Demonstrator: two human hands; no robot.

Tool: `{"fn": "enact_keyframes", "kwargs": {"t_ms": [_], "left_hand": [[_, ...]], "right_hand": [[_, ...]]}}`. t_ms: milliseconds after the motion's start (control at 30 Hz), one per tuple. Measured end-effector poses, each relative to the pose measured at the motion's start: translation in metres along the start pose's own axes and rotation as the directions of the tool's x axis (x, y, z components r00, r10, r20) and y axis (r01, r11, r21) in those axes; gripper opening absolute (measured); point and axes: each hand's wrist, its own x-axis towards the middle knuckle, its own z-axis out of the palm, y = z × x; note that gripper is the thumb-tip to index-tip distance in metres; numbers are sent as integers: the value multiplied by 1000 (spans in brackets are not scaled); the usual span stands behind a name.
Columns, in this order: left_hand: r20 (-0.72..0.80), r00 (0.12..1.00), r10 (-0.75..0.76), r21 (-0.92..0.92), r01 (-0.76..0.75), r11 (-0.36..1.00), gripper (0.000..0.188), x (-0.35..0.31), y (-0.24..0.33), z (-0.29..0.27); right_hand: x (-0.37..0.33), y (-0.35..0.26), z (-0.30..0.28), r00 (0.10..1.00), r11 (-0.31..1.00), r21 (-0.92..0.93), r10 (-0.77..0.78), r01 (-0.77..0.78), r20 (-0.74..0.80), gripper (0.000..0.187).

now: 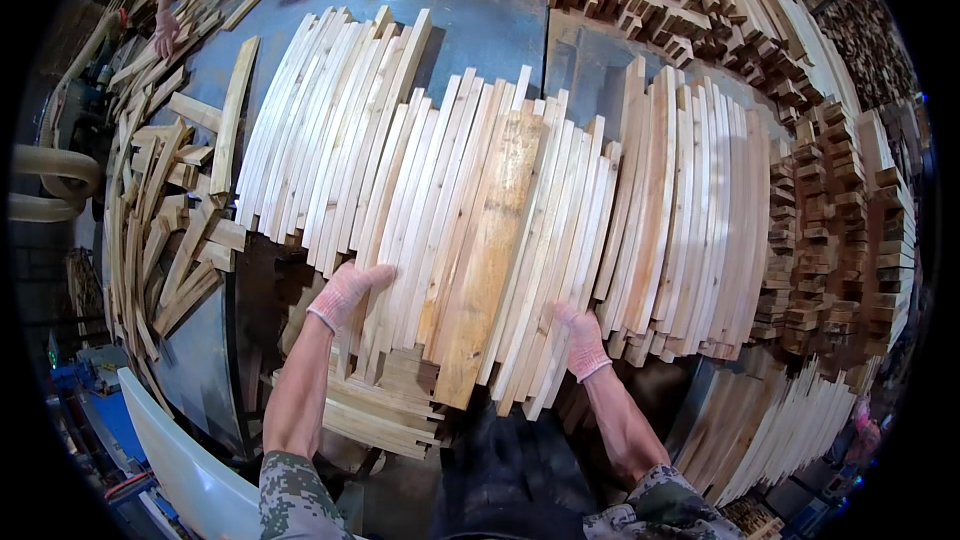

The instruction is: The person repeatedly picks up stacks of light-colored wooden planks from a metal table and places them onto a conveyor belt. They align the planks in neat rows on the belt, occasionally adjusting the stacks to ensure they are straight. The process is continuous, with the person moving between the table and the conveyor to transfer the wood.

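Observation:
Both my hands wear pale pinkish gloves. A row of long wooden strips point(412, 210) lies side by side between them, the near ends jutting past the table edge. My left hand point(350, 295) clasps the left side of this group, its thumb over the top and the fingers hidden beneath. On the other side, my right hand point(581, 342) presses in at the near right end, fingers mostly out of sight. One wider, yellowish board point(487, 260) with dark stains rests on top of the strips.
More strips lie left point(300, 130) and right point(690, 210) of the held group on the blue-grey metal table point(480, 25). Offcuts point(165, 230) are heaped at the left. Stacked wood point(820, 230) lines the right. Another person's hand point(166, 33) is at the far left.

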Motion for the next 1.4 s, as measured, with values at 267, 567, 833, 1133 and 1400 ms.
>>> {"fn": "enact_keyframes", "kwargs": {"t_ms": [267,567,833,1133,1400], "left_hand": [[157,985,71,-151,-47,987,82,-79,-21,3],[-9,997,77,37,-76,996,46,-180,-35,10],[-236,941,243,-302,-308,902,53,-292,-60,16],[-694,705,145,-318,-481,817,68,-464,-154,29],[-838,543,-52,-469,-667,579,81,-601,-309,96]], "right_hand": [[-55,-12,-11,996,995,91,25,-32,85,44],[-123,-46,0,983,998,-42,-44,53,179,54],[-113,-83,29,932,912,-251,-264,325,249,14],[-175,-79,177,591,911,-307,91,276,802,89],[-286,28,245,271,754,-575,510,316,817,87]]}}
